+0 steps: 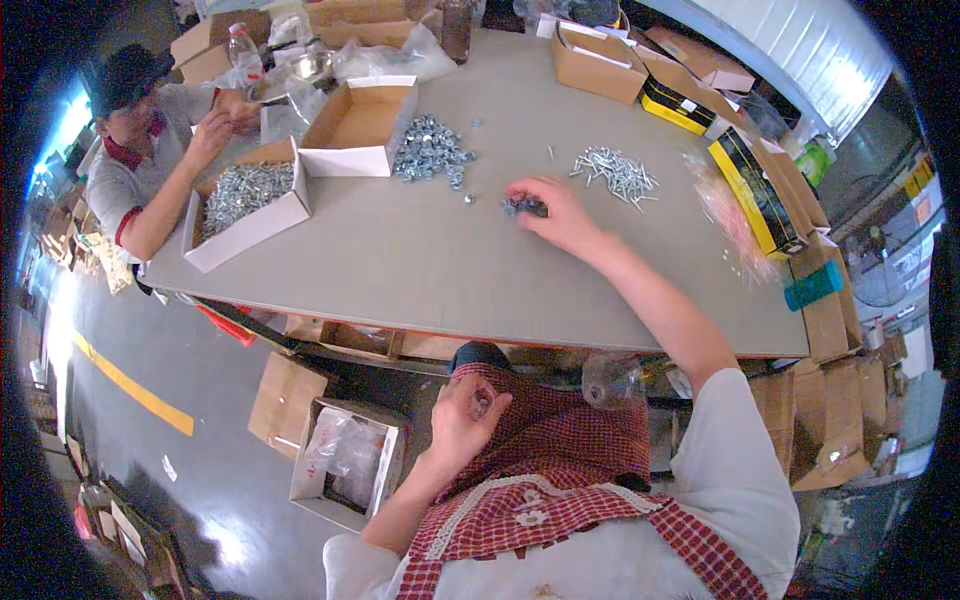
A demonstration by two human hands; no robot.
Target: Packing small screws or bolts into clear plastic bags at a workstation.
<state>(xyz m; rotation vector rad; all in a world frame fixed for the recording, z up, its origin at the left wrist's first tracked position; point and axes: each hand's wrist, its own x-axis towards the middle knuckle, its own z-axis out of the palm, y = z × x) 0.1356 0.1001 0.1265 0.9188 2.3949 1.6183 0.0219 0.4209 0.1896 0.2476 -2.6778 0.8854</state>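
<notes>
Right hand (556, 212) reaches out over the table (420, 270), fingers curled on a small dark cluster of nuts (525, 207), pinching them against the tabletop. Left hand (465, 415) held low over the lap, fingers cupped around a small metal piece (481, 402). Nut pile (430, 152) at 10 o'clock from the cluster; screw pile (615, 172) at 2 o'clock. Open box (360, 125) beside the nut pile, inside looks bare. Second box (245, 205) at 9 o'clock holds screws. Bare tabletop between cluster and near edge; far edge crowded with cartons (600, 62)
</notes>
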